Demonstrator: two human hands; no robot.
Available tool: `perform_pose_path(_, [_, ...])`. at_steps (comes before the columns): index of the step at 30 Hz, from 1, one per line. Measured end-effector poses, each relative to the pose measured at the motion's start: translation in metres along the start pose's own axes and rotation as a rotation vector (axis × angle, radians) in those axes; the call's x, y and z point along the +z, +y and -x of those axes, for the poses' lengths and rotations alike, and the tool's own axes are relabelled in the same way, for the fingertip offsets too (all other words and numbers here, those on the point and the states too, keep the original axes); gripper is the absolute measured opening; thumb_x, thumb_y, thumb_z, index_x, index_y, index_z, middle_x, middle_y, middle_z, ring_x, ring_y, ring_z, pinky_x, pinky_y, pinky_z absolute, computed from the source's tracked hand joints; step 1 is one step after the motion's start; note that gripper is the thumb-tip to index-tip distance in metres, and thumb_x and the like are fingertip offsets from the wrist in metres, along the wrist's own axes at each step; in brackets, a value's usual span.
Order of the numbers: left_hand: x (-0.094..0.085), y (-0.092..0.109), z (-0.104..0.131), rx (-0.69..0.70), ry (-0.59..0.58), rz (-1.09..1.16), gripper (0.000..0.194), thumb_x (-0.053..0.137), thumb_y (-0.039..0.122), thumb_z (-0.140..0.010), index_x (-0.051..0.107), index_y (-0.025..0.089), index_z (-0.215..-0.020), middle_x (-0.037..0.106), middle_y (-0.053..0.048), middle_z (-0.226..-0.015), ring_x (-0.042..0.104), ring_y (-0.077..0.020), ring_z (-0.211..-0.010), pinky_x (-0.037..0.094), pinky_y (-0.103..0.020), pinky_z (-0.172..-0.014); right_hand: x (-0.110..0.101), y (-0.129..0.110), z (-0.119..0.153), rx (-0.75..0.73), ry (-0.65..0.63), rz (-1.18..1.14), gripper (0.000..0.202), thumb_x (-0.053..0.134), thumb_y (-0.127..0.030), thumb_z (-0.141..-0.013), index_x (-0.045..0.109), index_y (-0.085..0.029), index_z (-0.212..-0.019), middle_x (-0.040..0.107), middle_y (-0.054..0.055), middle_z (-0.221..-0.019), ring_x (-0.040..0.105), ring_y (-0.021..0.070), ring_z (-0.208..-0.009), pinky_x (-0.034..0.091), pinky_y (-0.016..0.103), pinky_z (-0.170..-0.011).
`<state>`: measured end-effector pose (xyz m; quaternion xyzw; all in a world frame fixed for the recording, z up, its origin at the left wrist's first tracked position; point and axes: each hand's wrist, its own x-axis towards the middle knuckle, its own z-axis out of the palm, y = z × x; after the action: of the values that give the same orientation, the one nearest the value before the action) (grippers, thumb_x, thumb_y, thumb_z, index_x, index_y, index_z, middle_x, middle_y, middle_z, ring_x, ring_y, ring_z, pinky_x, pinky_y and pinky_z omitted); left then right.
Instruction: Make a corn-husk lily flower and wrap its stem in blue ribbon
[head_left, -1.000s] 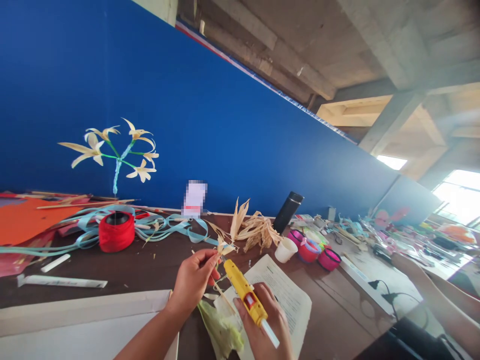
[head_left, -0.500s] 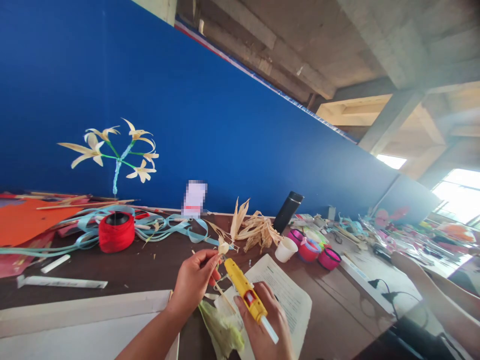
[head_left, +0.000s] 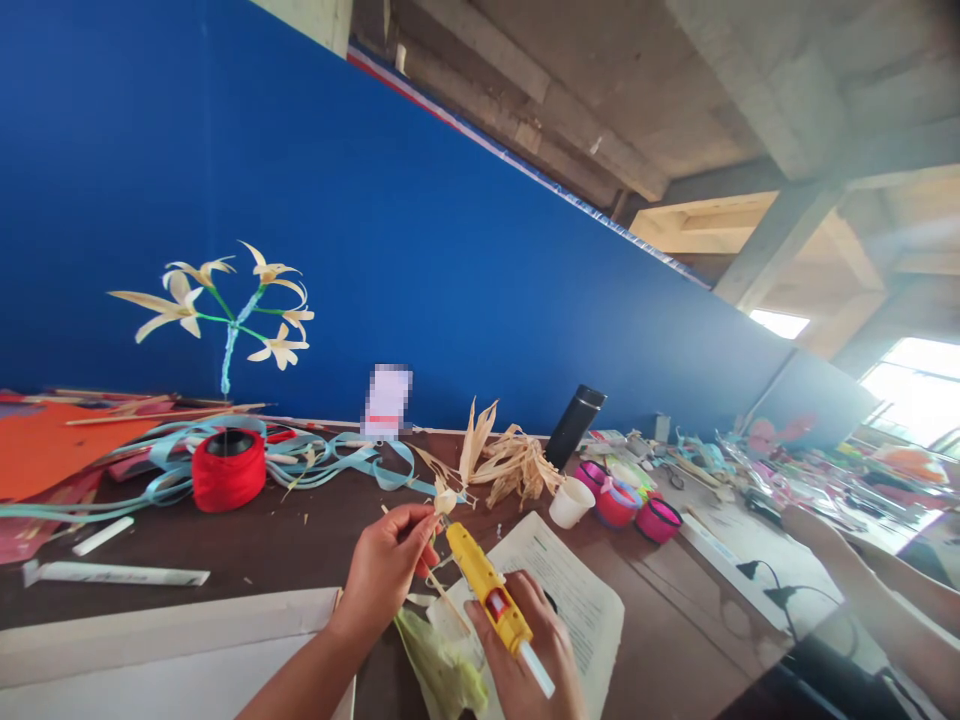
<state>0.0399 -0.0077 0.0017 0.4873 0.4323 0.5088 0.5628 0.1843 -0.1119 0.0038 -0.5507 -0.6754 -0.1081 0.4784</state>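
Right hand (head_left: 546,645) wrapped round yellow plastic glue gun (head_left: 474,565), white glue stick (head_left: 536,670) poking out the back. Pale green leafy husk (head_left: 442,665) between left forearm and right hand. Left hand (head_left: 391,560), fingers closed, pinches small cream husk flower (head_left: 445,497) at its base; flower sits just above left fingertips, at gun's tip, contact unclear. Beyond: tan dried husk bundle (head_left: 517,468), then black cylindrical flask (head_left: 574,428).
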Motion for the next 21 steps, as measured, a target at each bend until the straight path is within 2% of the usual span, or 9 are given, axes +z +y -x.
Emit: perform_pose_path(21, [0.0003,0.002,0.0009,0.012,-0.002,-0.001,0.032,0.064,0.045,-0.066,0.064,0.016,-0.078,0.057,0.004,-0.043,0.051,-0.0105,-0.037,0.039,-0.02,-0.04,0.0033,0.0003,0.0014,0.022,0.005,0.003,0.016,0.059,-0.042,-0.082,0.059,-0.027,-0.088,0.064,0.003,-0.073,0.063,0.0181,-0.059,0.048,0.026,-0.047])
